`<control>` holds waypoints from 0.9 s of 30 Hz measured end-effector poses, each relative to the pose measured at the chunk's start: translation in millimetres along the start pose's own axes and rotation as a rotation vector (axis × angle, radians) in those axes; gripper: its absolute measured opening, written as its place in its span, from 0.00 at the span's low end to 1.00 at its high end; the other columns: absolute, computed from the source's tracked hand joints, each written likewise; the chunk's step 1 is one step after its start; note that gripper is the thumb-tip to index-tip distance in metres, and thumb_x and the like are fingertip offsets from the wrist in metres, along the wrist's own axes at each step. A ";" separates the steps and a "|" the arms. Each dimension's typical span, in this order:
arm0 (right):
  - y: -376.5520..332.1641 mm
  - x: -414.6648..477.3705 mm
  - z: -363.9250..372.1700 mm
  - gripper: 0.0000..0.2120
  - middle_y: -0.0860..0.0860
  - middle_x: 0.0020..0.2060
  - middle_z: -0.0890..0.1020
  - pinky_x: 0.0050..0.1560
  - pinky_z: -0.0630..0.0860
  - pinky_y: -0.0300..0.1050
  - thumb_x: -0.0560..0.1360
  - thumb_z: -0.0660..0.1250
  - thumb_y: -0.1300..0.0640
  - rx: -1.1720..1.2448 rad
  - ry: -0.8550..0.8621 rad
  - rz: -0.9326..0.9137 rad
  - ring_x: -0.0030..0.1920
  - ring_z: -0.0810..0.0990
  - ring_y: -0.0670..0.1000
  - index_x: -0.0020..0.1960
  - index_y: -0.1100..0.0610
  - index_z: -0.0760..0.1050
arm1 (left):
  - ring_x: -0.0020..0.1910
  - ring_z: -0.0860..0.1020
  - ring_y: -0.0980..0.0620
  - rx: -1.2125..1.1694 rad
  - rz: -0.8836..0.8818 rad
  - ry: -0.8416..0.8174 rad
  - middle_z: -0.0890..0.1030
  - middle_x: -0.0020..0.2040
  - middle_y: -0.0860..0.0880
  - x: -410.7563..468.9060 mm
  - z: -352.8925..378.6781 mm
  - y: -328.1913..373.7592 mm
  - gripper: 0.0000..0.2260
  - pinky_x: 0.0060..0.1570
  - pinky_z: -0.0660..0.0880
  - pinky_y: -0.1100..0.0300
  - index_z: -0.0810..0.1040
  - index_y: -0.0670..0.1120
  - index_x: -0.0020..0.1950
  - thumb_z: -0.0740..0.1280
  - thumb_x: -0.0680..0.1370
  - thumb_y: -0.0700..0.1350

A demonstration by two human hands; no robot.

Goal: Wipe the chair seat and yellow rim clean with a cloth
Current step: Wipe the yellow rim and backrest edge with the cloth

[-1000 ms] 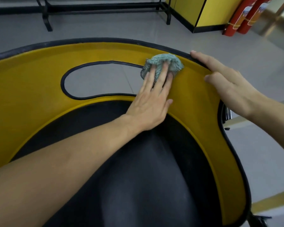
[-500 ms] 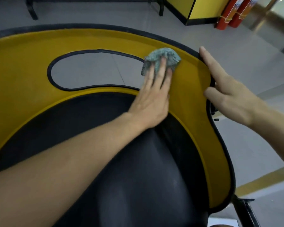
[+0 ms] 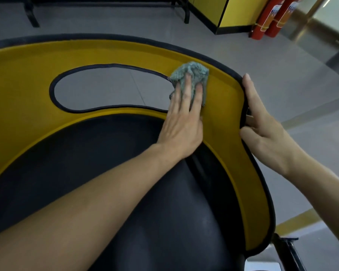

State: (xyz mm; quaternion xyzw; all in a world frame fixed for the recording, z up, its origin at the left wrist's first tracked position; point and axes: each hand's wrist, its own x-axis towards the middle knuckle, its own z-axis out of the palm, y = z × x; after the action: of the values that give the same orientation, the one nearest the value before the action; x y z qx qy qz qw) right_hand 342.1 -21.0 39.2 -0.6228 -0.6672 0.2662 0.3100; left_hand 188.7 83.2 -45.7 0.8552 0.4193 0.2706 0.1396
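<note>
Crumpled teal terry cloth (image 3: pixel 194 72) lies on yellow rim (image 3: pixel 223 114), at right end of rim's oval opening (image 3: pixel 110 89), overlapping its edge. Rim is curved, black-edged, wraps round glossy black chair seat (image 3: pixel 174 222) below it.

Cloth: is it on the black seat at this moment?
No, the cloth lies on the yellow rim, pressed there by the straight fingers of the left hand, beyond the black seat.

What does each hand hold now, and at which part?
The right hand grips the yellow rim at its black outer edge. The left hand holds nothing: its flat fingers press the cloth on the rim.
</note>
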 end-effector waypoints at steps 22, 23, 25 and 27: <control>32.3 -75.9 24.8 0.43 0.33 0.77 0.41 0.70 0.54 0.29 0.80 0.61 0.51 -0.310 -0.116 0.187 0.73 0.46 0.29 0.76 0.36 0.30 | 0.81 0.42 0.49 -0.412 -0.032 -0.407 0.25 0.78 0.53 -60.6 32.9 62.2 0.34 0.78 0.56 0.51 0.39 0.48 0.82 0.57 0.83 0.39; 36.4 -83.0 26.8 0.42 0.35 0.78 0.41 0.70 0.53 0.29 0.79 0.61 0.50 -0.317 -0.101 0.205 0.74 0.46 0.32 0.77 0.37 0.31 | 0.81 0.45 0.48 -0.418 -0.007 -0.473 0.25 0.78 0.55 -72.8 36.0 67.6 0.34 0.77 0.58 0.50 0.38 0.50 0.82 0.57 0.83 0.40; 39.2 -92.2 26.8 0.42 0.36 0.78 0.43 0.67 0.49 0.23 0.76 0.60 0.50 -0.277 -0.078 0.233 0.75 0.45 0.31 0.78 0.38 0.35 | 0.81 0.48 0.45 -0.398 0.057 -0.606 0.25 0.77 0.57 -96.7 41.7 72.7 0.35 0.77 0.59 0.48 0.38 0.53 0.82 0.56 0.83 0.40; 39.3 -102.6 25.7 0.40 0.35 0.78 0.46 0.68 0.46 0.22 0.74 0.57 0.50 -0.246 -0.068 0.249 0.75 0.45 0.30 0.79 0.39 0.40 | 0.81 0.42 0.46 -0.363 0.111 -0.695 0.25 0.76 0.58 -114.6 46.9 71.3 0.35 0.79 0.53 0.47 0.38 0.54 0.82 0.55 0.83 0.40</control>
State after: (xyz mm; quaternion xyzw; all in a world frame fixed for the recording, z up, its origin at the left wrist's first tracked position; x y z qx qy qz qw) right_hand 352.4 -119.1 -15.5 -0.7245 -0.6224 0.2399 0.1735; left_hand 204.1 -51.7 -90.3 0.8786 0.2459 0.0420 0.4071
